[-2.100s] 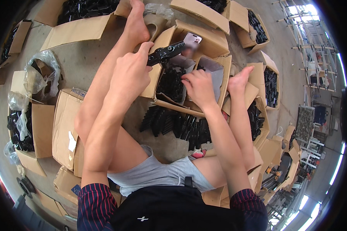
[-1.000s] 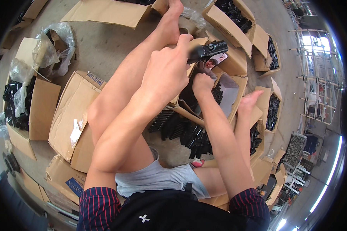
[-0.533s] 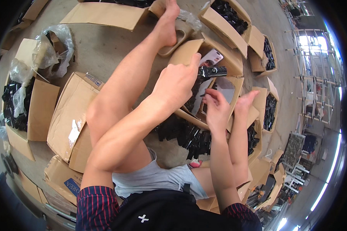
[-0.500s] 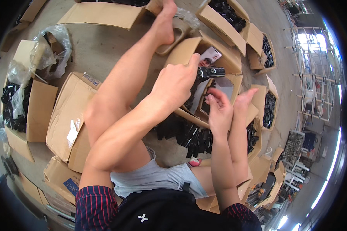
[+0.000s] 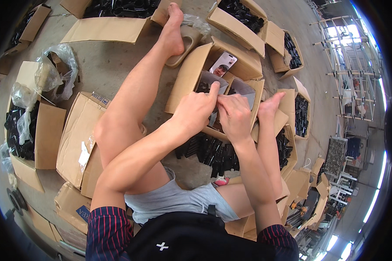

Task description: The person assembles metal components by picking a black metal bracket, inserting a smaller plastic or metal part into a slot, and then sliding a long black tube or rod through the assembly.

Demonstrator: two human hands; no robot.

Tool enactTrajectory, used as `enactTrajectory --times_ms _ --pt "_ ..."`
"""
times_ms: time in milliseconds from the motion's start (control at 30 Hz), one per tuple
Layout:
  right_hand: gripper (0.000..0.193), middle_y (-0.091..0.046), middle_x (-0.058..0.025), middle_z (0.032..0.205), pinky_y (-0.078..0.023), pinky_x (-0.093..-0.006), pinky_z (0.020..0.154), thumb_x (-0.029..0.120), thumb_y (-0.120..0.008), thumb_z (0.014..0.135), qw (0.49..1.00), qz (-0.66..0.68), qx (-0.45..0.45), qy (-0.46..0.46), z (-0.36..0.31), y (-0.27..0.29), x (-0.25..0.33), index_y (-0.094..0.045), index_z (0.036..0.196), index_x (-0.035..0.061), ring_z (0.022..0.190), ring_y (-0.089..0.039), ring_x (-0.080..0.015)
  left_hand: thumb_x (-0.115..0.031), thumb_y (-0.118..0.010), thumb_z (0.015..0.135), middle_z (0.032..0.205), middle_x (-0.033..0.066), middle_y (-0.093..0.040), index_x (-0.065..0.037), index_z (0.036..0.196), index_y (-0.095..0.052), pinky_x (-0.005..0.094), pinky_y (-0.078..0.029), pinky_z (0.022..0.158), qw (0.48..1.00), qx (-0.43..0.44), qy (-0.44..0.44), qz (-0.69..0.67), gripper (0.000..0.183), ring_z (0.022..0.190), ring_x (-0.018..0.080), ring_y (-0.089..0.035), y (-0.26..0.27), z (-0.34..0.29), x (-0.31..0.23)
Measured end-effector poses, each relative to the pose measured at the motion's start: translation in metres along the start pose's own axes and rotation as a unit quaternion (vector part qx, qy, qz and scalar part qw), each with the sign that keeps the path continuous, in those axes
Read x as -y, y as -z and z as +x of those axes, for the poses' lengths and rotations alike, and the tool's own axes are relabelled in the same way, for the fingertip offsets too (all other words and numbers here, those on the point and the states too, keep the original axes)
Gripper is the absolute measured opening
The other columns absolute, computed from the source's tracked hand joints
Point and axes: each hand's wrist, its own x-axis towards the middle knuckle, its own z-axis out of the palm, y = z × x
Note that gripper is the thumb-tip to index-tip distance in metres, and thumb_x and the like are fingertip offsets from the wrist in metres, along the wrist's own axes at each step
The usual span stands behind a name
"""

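Both hands meet over the open cardboard box between the legs: left hand loosely curled, forefinger pointing in; right hand with fingers bunched together, pressing down on dark parts inside. A careless shove could tip that phone propped on the flap. Bare concrete floor, cartons of black parts all round, metal racks beyond.
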Motion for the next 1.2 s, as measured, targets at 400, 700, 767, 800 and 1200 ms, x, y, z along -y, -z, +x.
enactTrajectory --times_ms 400,700,767,800,1200 --pt "0.013 -0.074 -0.0055 0.092 -0.048 -0.0358 0.084 -0.001 -0.072 0.077 0.998 0.019 0.011 -0.05 -0.008 0.003 -0.002 -0.074 0.089 0.0047 0.091 -0.065 -0.0259 0.007 -0.064 0.074 0.069 0.0227 -0.066 0.0 0.129 -0.04 0.0534 -0.054 0.063 1.0 -0.004 -0.003 -0.018 0.06 0.07 0.0439 -0.067 -0.003 -0.001 0.001" --pt "0.009 -0.073 -0.0015 0.089 -0.044 -0.036 0.082 0.004 -0.075 0.078 0.998 0.047 -0.004 -0.047 -0.006 0.002 -0.006 -0.075 0.086 0.0074 0.088 -0.063 -0.0228 0.001 -0.068 0.08 0.067 0.0231 -0.065 -0.002 0.122 -0.041 0.0542 -0.052 0.061 1.0 0.0 0.001 -0.022 0.051 0.068 0.0442 -0.067 -0.002 0.001 0.0" --pt "0.009 -0.073 -0.0013 0.089 -0.043 -0.036 0.082 0.003 -0.075 0.078 0.997 0.052 0.024 -0.053 -0.005 0.006 -0.005 -0.075 0.086 0.0076 0.088 -0.063 -0.0225 0.001 -0.068 0.08 0.067 0.0232 -0.064 -0.002 0.12 -0.041 0.0543 -0.052 0.061 1.0 -0.001 0.002 -0.024 0.048 0.068 0.0442 -0.067 -0.003 0.001 0.0" --pt "0.009 -0.073 -0.001 0.089 -0.043 -0.0359 0.083 0.004 -0.075 0.078 0.996 0.057 0.024 -0.064 -0.006 0.005 -0.006 -0.075 0.085 0.0078 0.088 -0.063 -0.0223 0.001 -0.068 0.08 0.067 0.0232 -0.064 -0.002 0.118 -0.041 0.0543 -0.052 0.061 1.0 -0.001 0.003 -0.024 0.047 0.068 0.0443 -0.067 -0.003 0.0 0.001" --pt "0.007 -0.072 -0.003 0.087 -0.043 -0.038 0.081 0.007 -0.075 0.074 0.992 0.095 0.011 -0.085 -0.008 0.001 -0.01 -0.073 0.081 0.0096 0.089 -0.063 -0.0244 0.002 -0.067 0.077 0.075 0.0238 -0.065 -0.004 0.112 -0.042 0.0553 -0.052 0.064 1.0 0.008 0.008 -0.02 0.043 0.074 0.0454 -0.067 -0.001 -0.001 -0.001"
